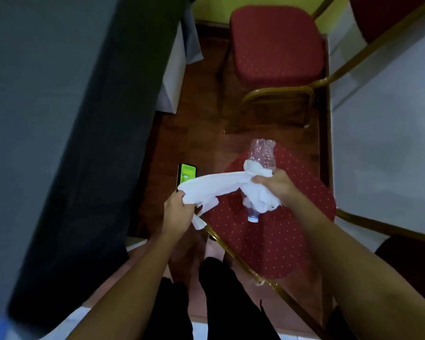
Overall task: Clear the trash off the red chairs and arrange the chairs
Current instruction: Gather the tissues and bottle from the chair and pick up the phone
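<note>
Your 2 forearms are reaching out above your black trousers [231,303], and both hands are busy. Your right hand [277,185] is curling tight round a crumpled plastic bottle [261,155] and clamping a wad of white tissue [221,185] against it. The bottle is standing nearly upright in that grip, its base poking up above your knuckles and its white cap [252,219] hanging below them.

Your left hand [177,209] is pinching the other end of the same tissue, so the paper is stretching across between your 2 grips, with a loose tail dangling under the left fist. Just above that left grip a phone [187,174] is showing a lit green screen; I cannot tell whether your fingers are holding it or it is lying on the floor.

Directly beneath the bottle, the nearest red chair [280,241] is showing its dotted seat. Beyond the right-hand grip, the far red chair [275,45] is sitting against the yellow-green wall, and a 3rd red chair [388,18] is peeking in further right. A white tablecloth [390,131] is hanging to the right of your grip, a dark drape [71,119] is looming left of the left hand, and the wooden floor [196,119] is running between them.
</note>
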